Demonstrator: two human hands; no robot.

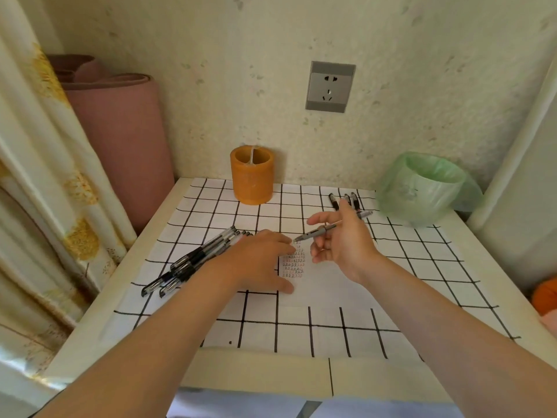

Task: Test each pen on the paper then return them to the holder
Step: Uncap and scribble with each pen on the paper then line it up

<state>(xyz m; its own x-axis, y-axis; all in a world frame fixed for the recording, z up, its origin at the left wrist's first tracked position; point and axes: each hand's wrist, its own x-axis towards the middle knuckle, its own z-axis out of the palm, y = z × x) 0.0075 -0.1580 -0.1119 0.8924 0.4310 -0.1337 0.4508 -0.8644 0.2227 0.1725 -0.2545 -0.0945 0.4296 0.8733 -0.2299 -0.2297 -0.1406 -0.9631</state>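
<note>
My right hand (343,239) holds a grey pen (319,232) above the white paper (325,285), tip pointing left toward my left hand. My left hand (259,260) lies flat with straight fingers on the paper's left part, next to rows of small test marks (294,262). A bunch of several black-and-clear pens (193,260) lies to the left of that hand. A few more pens (346,200) lie behind my right hand. The orange cylindrical holder (252,175) stands at the back by the wall with no pen showing in it.
A checked cloth (301,330) covers the small table. A bin with a green bag (422,188) stands at the back right. A pink roll (120,131) and a curtain (36,176) are at the left. A wall socket (330,86) is above.
</note>
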